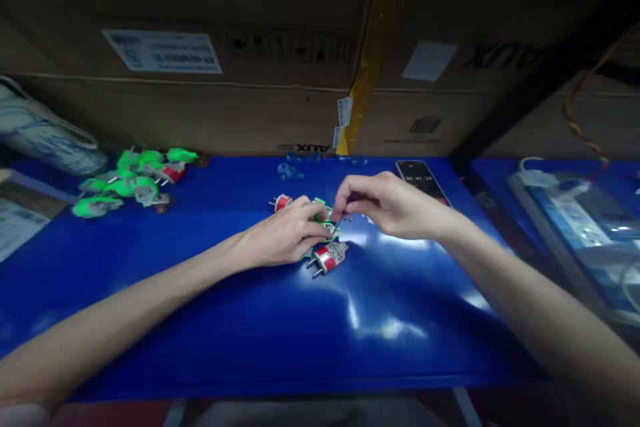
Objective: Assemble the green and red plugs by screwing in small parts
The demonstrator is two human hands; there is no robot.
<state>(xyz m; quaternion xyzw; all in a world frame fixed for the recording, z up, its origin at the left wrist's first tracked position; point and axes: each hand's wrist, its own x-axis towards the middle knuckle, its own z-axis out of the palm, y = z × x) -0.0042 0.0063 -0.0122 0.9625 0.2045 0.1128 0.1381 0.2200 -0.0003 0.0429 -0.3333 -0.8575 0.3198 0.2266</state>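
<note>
Near the middle of the blue table, my left hand [287, 233] has its fingers closed around a small green and white plug part [330, 231]. My right hand [373, 203] pinches a thin, dark metal piece [337, 225] that slants down to this part. Just below the fingers lies a red and white plug [329, 257], its two pins facing lower left and its inside exposed. Another red plug [282, 202] rests beyond my left hand, partly hidden by it. Small bits [367, 219] are scattered under my right hand.
Several green plugs [125, 181] are heaped at the back left, beside a blue and white patterned object [45, 130]. Clear bluish pieces [290, 171] and a phone [423, 180] lie toward the back. Cardboard boxes [225, 113] line the rear. A plastic-covered tray [575, 227] is at right.
</note>
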